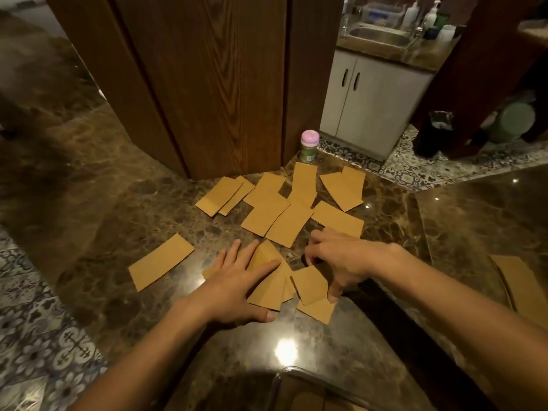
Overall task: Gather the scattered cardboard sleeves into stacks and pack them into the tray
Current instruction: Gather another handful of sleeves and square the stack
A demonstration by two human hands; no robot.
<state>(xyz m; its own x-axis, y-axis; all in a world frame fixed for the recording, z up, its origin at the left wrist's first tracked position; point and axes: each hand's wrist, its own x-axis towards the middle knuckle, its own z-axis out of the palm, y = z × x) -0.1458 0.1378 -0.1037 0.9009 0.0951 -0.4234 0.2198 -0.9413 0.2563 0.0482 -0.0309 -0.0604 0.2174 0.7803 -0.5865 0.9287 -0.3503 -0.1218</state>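
Both hands on cardboard sleeves scattered over the worktop [124, 209]

Left hand [237, 280] lies flat, fingers spread, on a fanned sleeve pile [268, 287] — right hand [341, 262] pinches another sleeve [311, 284] between thumb and fingers. More sleeves [284, 215] lie beyond; the clear tray [284, 378] sits nearest.

home kitchen | sink [382, 37] | white cabinet [364, 105] | marble counter [148, 203]

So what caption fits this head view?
Left hand and right hand gather cardboard sleeves scattered on a marble counter.
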